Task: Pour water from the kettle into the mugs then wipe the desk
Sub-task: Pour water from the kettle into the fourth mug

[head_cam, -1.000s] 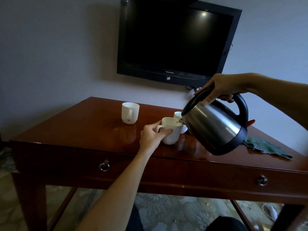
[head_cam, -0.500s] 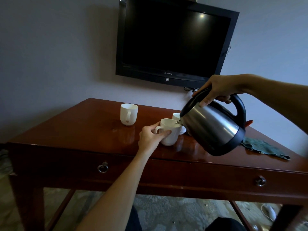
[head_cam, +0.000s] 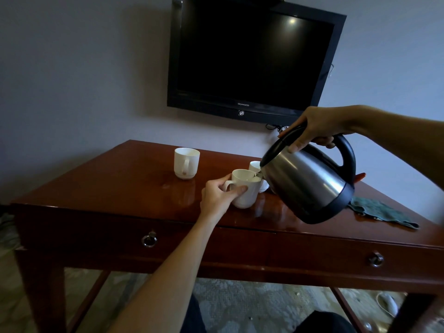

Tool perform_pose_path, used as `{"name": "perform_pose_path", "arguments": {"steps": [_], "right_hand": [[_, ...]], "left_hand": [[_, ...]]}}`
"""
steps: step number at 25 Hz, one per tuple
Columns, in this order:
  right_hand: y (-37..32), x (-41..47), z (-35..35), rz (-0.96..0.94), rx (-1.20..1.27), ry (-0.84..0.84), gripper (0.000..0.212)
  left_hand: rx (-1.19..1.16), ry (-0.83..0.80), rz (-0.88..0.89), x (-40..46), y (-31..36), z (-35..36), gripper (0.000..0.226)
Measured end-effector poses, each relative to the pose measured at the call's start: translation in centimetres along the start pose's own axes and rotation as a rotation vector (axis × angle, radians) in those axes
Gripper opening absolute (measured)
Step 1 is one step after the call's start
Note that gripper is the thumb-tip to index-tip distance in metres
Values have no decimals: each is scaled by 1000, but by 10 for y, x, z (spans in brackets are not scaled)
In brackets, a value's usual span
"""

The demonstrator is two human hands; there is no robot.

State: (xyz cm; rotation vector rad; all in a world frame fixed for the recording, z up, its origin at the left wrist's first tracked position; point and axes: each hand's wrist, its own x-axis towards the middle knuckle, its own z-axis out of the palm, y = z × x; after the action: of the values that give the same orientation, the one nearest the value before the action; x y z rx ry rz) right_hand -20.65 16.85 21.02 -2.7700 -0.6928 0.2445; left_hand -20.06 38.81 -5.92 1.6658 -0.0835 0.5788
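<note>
Kettle: steel kettle held in the air over the desk's right half, tilted spout-down, spout at the rim of the near mug.
Right hand: right hand curled round the top of the black handle, thumb lying along the lid edge; firm hold.
Left hand: left hand wraps the near mug's handle side, fingers round the handle, steadying it on the wood.
Step in hand: pouring, by my reading. A thin glint shows at the spout; fill level cannot be read.
Other mugs: second mug just behind the near one, partly hidden by the kettle; third mug stands apart to the left, handle facing the camera.
Cloth: green cloth lies crumpled on the right of the desk, untouched; wiping not yet begun.
Next move: likely level the kettle once this mug is full, then carry the spout to another mug without dripping on the polished top.
Beyond: dark wall television above the desk.
</note>
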Motion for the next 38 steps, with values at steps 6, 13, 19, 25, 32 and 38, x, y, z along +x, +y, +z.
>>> {"name": "perform_pose_path", "arguments": {"steps": [6, 13, 19, 25, 32, 38], "right_hand": [[0, 0, 0, -5, -3, -4, 46], [0, 1, 0, 3, 2, 2, 47], [0, 2, 0, 6, 5, 3, 49], [-2, 3, -1, 11, -10, 7, 51], [-2, 5, -2, 12, -23, 0, 52], [-3, 3, -1, 14, -16, -2, 55]], "left_hand": [[2, 2, 9, 0, -2, 0, 89], [1, -2, 11, 2, -3, -1, 81], [8, -13, -1, 2, -3, -1, 85], [3, -8, -10, 1, -2, 0, 93], [-18, -23, -17, -3, 3, -2, 99], [-29, -25, -21, -3, 4, -3, 100]]}}
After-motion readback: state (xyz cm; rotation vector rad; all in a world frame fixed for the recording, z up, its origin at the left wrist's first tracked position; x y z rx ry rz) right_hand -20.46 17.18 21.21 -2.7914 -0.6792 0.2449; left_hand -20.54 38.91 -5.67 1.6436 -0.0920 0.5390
